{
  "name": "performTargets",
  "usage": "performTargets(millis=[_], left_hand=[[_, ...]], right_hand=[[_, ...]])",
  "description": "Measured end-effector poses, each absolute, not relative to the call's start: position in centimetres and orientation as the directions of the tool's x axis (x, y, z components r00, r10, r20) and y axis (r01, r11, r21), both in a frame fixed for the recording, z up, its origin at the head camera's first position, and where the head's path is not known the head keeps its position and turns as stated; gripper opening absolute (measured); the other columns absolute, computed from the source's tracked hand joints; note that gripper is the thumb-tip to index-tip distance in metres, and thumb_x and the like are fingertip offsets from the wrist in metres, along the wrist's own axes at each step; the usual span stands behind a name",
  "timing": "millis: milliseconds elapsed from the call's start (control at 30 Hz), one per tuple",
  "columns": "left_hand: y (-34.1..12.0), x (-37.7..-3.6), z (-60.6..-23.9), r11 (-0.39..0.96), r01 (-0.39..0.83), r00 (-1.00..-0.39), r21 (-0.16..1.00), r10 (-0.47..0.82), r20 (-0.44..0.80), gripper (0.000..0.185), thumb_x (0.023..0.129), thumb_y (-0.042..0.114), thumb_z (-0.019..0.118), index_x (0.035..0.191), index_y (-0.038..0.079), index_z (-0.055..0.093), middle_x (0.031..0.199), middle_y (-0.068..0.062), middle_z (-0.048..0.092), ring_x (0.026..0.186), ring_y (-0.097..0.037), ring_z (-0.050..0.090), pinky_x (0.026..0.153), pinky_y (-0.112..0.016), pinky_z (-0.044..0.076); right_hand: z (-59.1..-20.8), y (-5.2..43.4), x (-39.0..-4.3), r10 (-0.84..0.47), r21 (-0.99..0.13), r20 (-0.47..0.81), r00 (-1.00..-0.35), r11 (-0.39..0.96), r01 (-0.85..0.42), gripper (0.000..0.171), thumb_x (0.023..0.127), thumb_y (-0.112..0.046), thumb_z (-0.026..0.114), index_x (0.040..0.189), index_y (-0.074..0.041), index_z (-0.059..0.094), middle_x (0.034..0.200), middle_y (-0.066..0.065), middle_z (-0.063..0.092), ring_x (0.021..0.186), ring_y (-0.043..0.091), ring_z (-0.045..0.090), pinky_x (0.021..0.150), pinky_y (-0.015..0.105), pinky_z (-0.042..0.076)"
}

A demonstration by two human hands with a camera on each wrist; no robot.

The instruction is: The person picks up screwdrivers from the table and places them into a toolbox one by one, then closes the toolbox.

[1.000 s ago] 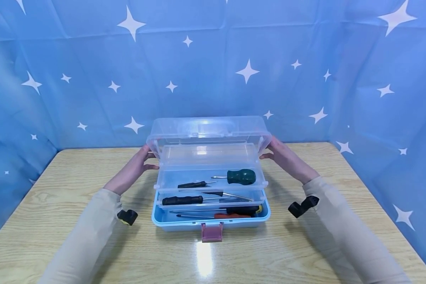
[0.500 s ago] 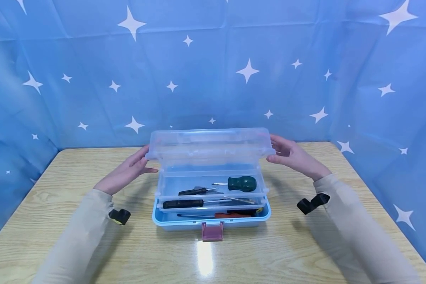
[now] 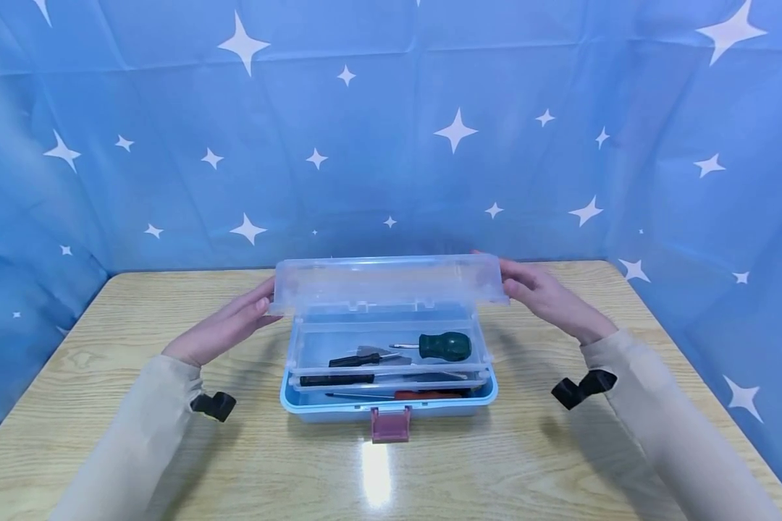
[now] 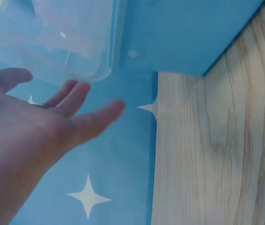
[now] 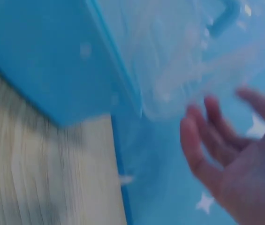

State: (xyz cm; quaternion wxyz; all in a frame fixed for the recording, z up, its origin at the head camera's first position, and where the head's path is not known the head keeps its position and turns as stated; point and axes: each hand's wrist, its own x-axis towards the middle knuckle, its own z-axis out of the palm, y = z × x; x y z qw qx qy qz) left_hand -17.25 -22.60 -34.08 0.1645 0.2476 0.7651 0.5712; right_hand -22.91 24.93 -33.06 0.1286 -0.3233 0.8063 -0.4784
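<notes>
A light blue toolbox [image 3: 326,414] sits on the table with its clear lid [image 3: 391,281] tilted up over the back part. My left hand [image 3: 224,325] is at the lid's left end, fingers extended and relaxed. At the lid's right end is my right hand [image 3: 554,300], fingers loosely bent; some are hidden behind the lid. Neither wrist view settles how firmly the hands touch it. A stubby green screwdriver [image 3: 446,346] and a small black screwdriver [image 3: 352,360] lie in the upper clear tray. Lower down are a black-handled screwdriver [image 3: 336,380] and an orange-handled screwdriver [image 3: 426,395], partly covered.
A pink-purple latch [image 3: 390,425] hangs down from the toolbox front. The wood-grain table [image 3: 469,470] reaches back to a blue curtain [image 3: 391,130] with white stars. Each sleeve carries a black wrist camera, such as the left wrist camera [image 3: 213,406].
The lid has swung down and forward, with both hands at its ends. The clear trays have sunk with it and cover more of the lower screwdrivers.
</notes>
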Motion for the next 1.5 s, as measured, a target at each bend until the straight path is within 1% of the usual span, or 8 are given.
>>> performTargets(millis=[100, 233, 400, 600, 833, 933, 1167, 1500], left_hand=[[-22.3, -16.9, -34.0, 0.278, 0.220, -0.835, 0.935, 0.549, 0.033, 0.058, 0.106, 0.031, 0.030, 0.156, 0.012, 0.009, 0.161, -0.011, 0.007, 0.143, -0.039, 0.013, 0.109, -0.061, 0.015], [-21.7, -16.5, -34.1, 0.294, 0.273, -0.837, 0.916, 0.542, 0.076, 0.056, 0.106, 0.023, 0.034, 0.157, 0.015, 0.011, 0.161, -0.006, 0.007, 0.144, -0.032, 0.008, 0.108, -0.063, 0.016], [-21.6, -16.0, -34.5, 0.277, 0.267, -0.842, 0.923, 0.532, 0.084, 0.062, 0.104, 0.018, 0.042, 0.157, 0.018, 0.009, 0.160, -0.009, 0.009, 0.143, -0.038, 0.011, 0.106, -0.062, 0.022], [-21.6, -15.8, -34.8, 0.279, 0.234, -0.840, 0.931, 0.541, 0.049, 0.071, 0.102, 0.016, 0.050, 0.157, 0.022, 0.006, 0.161, -0.008, 0.003, 0.142, -0.042, 0.010, 0.104, -0.060, 0.027], [-21.5, -15.7, -34.9, 0.263, 0.216, -0.835, 0.940, 0.550, 0.038, 0.076, 0.100, 0.014, 0.053, 0.157, 0.027, 0.004, 0.161, -0.001, 0.001, 0.144, -0.037, 0.008, 0.106, -0.057, 0.027], [-21.6, -15.7, -34.9, 0.267, 0.220, -0.831, 0.938, 0.555, 0.037, 0.078, 0.100, 0.014, 0.054, 0.157, 0.028, 0.003, 0.161, 0.000, 0.000, 0.144, -0.035, 0.008, 0.106, -0.056, 0.026], [-21.6, -15.6, -35.0, 0.270, 0.237, -0.821, 0.933, 0.570, 0.044, 0.080, 0.099, 0.013, 0.055, 0.156, 0.030, 0.001, 0.161, 0.000, 0.000, 0.145, -0.032, 0.007, 0.108, -0.055, 0.021], [-21.6, -15.5, -35.2, 0.232, 0.241, -0.812, 0.942, 0.581, 0.065, 0.080, 0.098, 0.009, 0.055, 0.157, 0.028, 0.004, 0.161, -0.005, 0.005, 0.144, -0.033, 0.010, 0.109, -0.057, 0.019]], right_hand=[[-32.5, 24.2, -22.1, -0.639, -0.831, 0.075, -0.765, 0.384, -0.402, 0.049, 0.106, -0.033, 0.038, 0.153, -0.026, 0.029, 0.158, 0.001, 0.022, 0.143, 0.028, 0.020, 0.107, 0.056, 0.024], [-32.3, 23.6, -21.0, -0.632, -0.813, 0.072, -0.771, 0.411, -0.412, 0.053, 0.106, -0.031, 0.038, 0.155, -0.022, 0.022, 0.159, 0.007, 0.017, 0.143, 0.035, 0.013, 0.105, 0.065, 0.018], [-33.1, 23.7, -20.8, -0.634, -0.787, 0.131, -0.762, 0.401, -0.468, 0.058, 0.104, -0.027, 0.045, 0.156, -0.016, 0.020, 0.157, 0.015, 0.019, 0.133, 0.036, 0.028, 0.098, 0.057, 0.031], [-33.9, 24.1, -20.9, -0.648, -0.785, 0.162, -0.744, 0.372, -0.495, 0.065, 0.100, -0.025, 0.056, 0.155, -0.016, 0.022, 0.156, 0.014, 0.022, 0.134, 0.039, 0.029, 0.101, 0.056, 0.031], [-34.4, 24.3, -21.1, -0.647, -0.793, 0.177, -0.741, 0.352, -0.497, 0.069, 0.097, -0.030, 0.060, 0.155, -0.018, 0.025, 0.153, 0.014, 0.026, 0.131, 0.038, 0.034, 0.099, 0.021, 0.037], [-34.4, 24.4, -21.0, -0.647, -0.798, 0.177, -0.741, 0.346, -0.493, 0.071, 0.096, -0.030, 0.062, 0.155, -0.018, 0.025, 0.153, 0.014, 0.027, 0.131, 0.037, 0.036, 0.098, 0.021, 0.037], [-34.2, 24.4, -20.8, -0.657, -0.846, 0.118, -0.744, 0.326, -0.422, 0.075, 0.094, -0.018, 0.065, 0.155, -0.022, 0.022, 0.156, 0.011, 0.027, 0.132, 0.038, 0.039, 0.096, 0.030, 0.044], [-34.2, 24.3, -20.5, -0.679, -0.855, 0.096, -0.728, 0.319, -0.410, 0.078, 0.095, -0.014, 0.063, 0.156, -0.024, 0.016, 0.160, 0.004, 0.016, 0.142, 0.031, 0.023, 0.102, 0.018, 0.033]])
